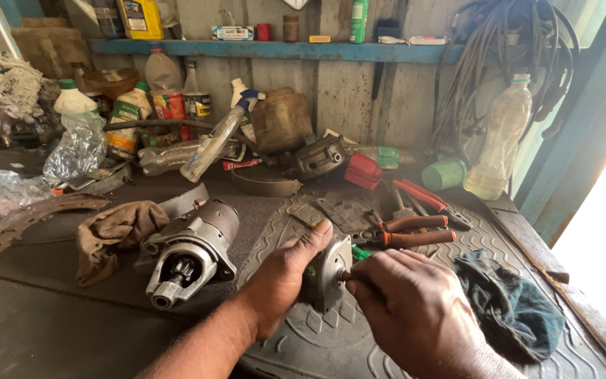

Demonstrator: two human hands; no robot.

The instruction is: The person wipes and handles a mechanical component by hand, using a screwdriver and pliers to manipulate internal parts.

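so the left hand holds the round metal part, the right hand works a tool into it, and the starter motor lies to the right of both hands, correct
Not quite. In the head view the starter motor lies left of both hands, beside a brown rag. The left hand does hold the round metal part, with the right hand working a tool into it.

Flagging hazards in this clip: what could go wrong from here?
The left hand alone steadies the round metal part on edge while the right hand drives a tool into it; a slip could jab the left hand's fingers. The part might also roll off the ribbed mat toward the pliers.
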